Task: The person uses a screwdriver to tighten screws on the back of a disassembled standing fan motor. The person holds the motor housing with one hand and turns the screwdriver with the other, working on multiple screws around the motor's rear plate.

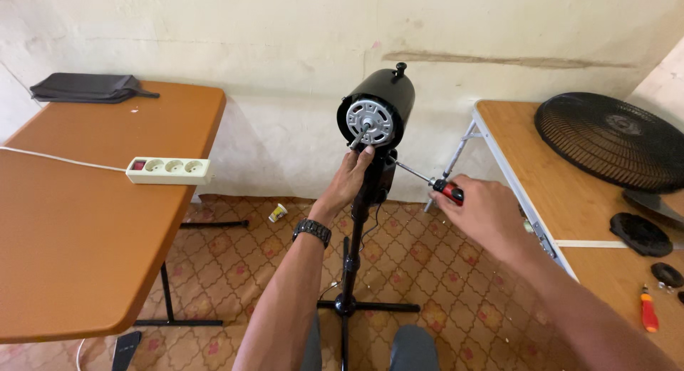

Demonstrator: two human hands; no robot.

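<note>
A black fan motor housing [388, 100] with a silver front plate and bare shaft stands on a black pole stand [349, 271]. My left hand [350, 178], with a dark watch on the wrist, grips the neck of the stand just under the motor, fingertips touching the housing's lower front. My right hand [481, 210] holds a red-and-black screwdriver [431, 181], its metal tip pressed against the black neck part below the motor from the right side.
A brown table [78, 235] at left carries a white power strip [169, 170] and a dark pouch [85, 87]. The wooden table [541, 150] at right holds a black fan grille [613, 139], black round parts and a small orange screwdriver [648, 310]. A small cup [277, 213] lies on the patterned floor.
</note>
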